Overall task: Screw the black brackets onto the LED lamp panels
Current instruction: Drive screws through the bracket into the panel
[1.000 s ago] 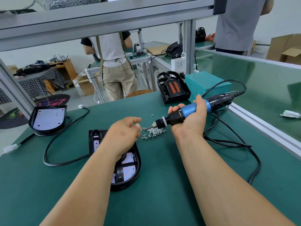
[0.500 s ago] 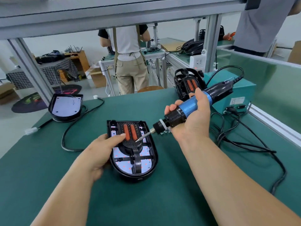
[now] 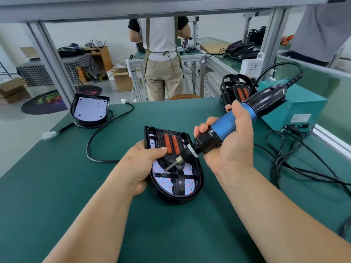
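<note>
A black LED lamp panel (image 3: 197, 179) lies on the green table in front of me, its white LED board showing. A black bracket (image 3: 180, 180) with two orange bars lies across it. My left hand (image 3: 141, 165) grips the panel's left edge, thumb resting on the bracket. My right hand (image 3: 230, 147) holds a blue and black electric screwdriver (image 3: 233, 126). Its bit tip touches the left arm of the bracket.
A second lamp panel (image 3: 90, 112) with a black cable sits at the far left. Another bracketed panel (image 3: 236, 88) leans at the back right beside a teal power box (image 3: 302, 111). Screwdriver cables (image 3: 296, 164) coil on the right. Two people stand beyond the bench.
My left hand moved from the screw pile back to the panel's left edge. The screwdriver swung down and left, its bit now on the bracket. The camera tilted down and closer.
</note>
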The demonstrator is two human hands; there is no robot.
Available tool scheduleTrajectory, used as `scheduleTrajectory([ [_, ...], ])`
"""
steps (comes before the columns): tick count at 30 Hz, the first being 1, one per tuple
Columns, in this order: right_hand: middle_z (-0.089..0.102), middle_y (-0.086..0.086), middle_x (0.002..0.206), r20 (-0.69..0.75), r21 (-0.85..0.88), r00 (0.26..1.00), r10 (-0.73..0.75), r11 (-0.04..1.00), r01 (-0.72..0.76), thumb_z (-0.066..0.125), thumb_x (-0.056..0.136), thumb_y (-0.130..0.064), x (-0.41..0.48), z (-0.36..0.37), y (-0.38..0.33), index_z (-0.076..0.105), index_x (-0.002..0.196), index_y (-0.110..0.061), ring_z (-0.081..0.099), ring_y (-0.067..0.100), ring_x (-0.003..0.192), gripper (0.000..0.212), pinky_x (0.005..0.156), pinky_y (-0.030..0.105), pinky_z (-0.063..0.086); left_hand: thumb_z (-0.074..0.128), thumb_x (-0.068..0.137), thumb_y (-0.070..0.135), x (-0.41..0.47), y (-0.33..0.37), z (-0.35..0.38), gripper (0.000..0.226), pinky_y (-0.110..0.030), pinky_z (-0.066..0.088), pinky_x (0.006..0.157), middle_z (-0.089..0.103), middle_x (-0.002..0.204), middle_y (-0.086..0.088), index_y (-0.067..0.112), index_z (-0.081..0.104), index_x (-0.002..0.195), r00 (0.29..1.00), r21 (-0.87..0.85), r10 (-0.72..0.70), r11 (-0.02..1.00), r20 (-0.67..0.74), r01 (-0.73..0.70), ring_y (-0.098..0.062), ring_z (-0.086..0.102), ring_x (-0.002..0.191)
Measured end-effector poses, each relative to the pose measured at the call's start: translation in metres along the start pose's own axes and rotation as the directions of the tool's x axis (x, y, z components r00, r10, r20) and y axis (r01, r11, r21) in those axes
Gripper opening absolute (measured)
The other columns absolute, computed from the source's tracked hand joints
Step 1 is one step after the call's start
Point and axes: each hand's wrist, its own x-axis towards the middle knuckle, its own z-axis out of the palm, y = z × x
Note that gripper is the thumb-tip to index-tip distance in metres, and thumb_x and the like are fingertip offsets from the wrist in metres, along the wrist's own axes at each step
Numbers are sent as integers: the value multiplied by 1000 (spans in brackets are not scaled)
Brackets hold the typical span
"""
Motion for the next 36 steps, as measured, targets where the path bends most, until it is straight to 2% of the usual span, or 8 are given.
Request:
scheduleTrajectory([
  [8,51,4,56,52,-43,998,-28,999,30,62,88,-35,-4,5,-1,50,88,-20,51,19,45,19,57,31,55,53,95,-3,-2,4,4,17,-44,60,79,76,97,-17,4,64,107,998,45,57,997,6,-57,-32,72,84],
  [10,52,5,57,95,-66,995,-41,997,48,65,86,-35,-6,7,-3,50,89,-21,51,20,47,21,57,31,55,55,95,-3,-3,6,7,17,-44,61,76,75,98,-19,3,61,109,997,64,83,994,3,-83,-32,73,83],
  [15,53,6,60,251,-112,965,-78,988,109,65,79,-35,-13,16,-10,55,91,-23,51,23,49,20,58,34,53,57,94,-2,-5,8,11,22,-53,55,92,72,107,-21,4,59,115,991,83,130,988,-16,-128,-39,70,98],
  [18,52,7,60,349,-132,933,-91,981,145,70,71,-37,-19,21,-9,58,85,-26,52,24,49,21,57,35,52,58,94,-2,-3,8,11,20,-52,57,88,72,103,-20,5,59,113,993,74,116,991,-16,-114,-36,69,91],
  [22,53,6,58,426,-174,897,-117,962,208,66,73,-35,-27,25,-6,50,100,-23,53,23,49,33,58,36,52,58,94,-3,1,6,8,16,-48,59,82,73,95,-18,3,62,108,996,55,84,995,8,-85,-33,70,82],
  [26,53,5,57,430,-231,888,-162,931,282,64,75,-34,-33,26,1,46,103,-21,53,24,50,37,60,38,52,56,94,-5,3,3,4,13,-41,60,71,74,86,-17,2,64,101,999,-14,27,1000,22,-27,-28,72,71],
  [29,53,6,58,425,-261,887,-181,914,312,65,75,-33,-35,26,6,48,101,-21,52,25,51,33,63,40,48,56,93,-7,4,2,3,16,-41,62,68,72,89,-21,-3,64,107,1000,-68,-24,997,20,25,-29,71,69],
  [36,54,5,56,394,-269,900,-187,913,308,65,75,-34,-33,26,7,46,104,-20,52,25,50,37,60,38,48,55,93,-8,3,2,3,13,-35,61,56,73,76,-16,0,65,94,999,-88,-23,996,30,25,-25,71,61],
])
